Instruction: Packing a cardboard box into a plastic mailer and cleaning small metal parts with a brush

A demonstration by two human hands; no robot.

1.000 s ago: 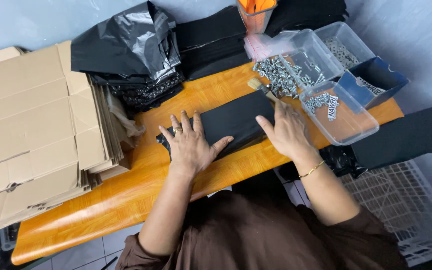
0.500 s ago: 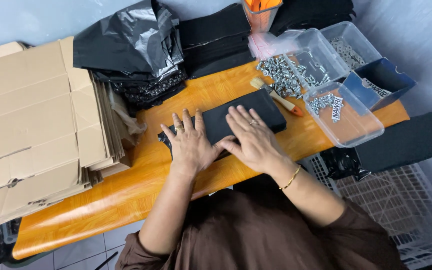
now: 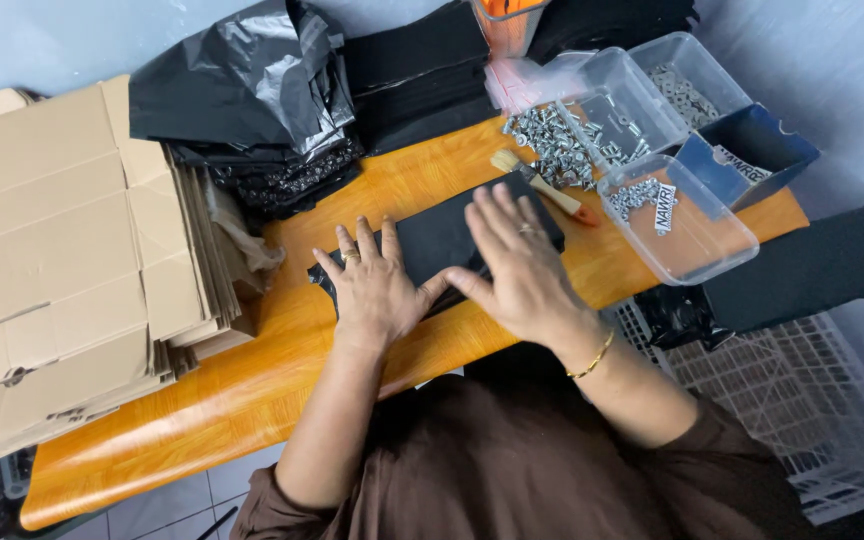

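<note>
Black flat piece (image 3: 442,238) lies on the orange worktop (image 3: 252,390), near a small brush (image 3: 542,186). Left hand (image 3: 377,290) and right hand (image 3: 517,265) press on it, palms flat, fingers spread, gripping nothing.

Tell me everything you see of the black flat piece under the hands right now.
The black flat piece is matte, rectangular, and looks like fabric or board. It lies flat, slightly skewed, on the orange table. The left hand presses its left end and the right hand covers its right part, both palms down with fingers spread. A small wooden-handled brush lies at its far right corner; whether they touch is unclear.
</note>
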